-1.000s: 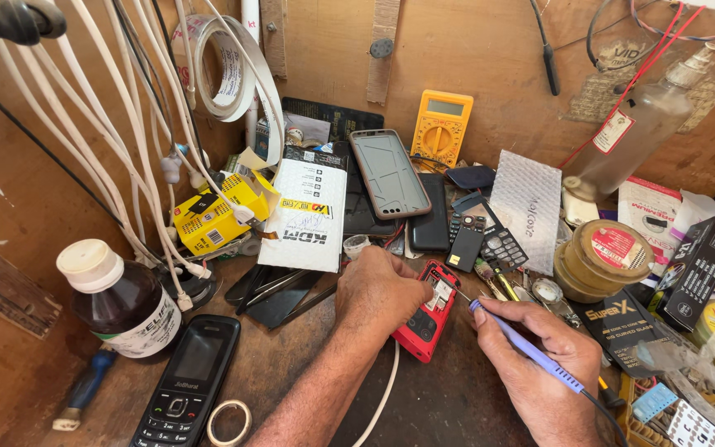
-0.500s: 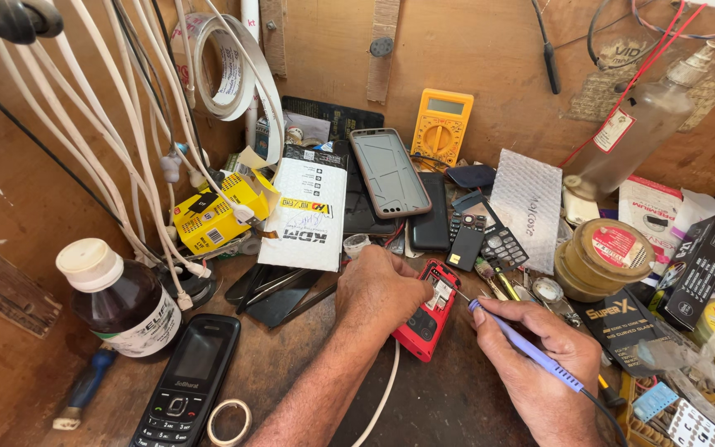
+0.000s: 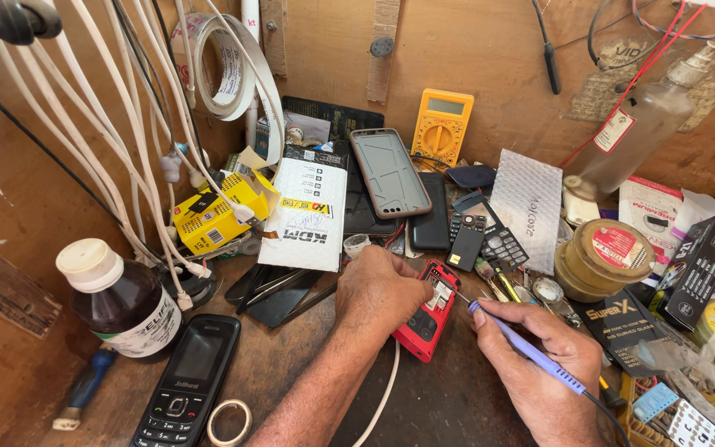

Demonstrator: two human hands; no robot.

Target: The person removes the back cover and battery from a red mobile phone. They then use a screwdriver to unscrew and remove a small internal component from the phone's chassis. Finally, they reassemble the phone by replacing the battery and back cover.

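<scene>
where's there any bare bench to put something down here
Two bare patches: the near edge between the left forearm and the right hand, crossed only by a white cable, and the near left corner beside the blue-handled screwdriver. Everything behind the red phone and along the right side is packed with tins, boxes and phone parts.

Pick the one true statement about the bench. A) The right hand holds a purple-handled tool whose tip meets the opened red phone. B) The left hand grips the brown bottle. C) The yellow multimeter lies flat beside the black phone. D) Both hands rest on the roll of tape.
A: the right hand grips the purple-handled tool, its tip at the red phone that the left hand steadies.
</scene>
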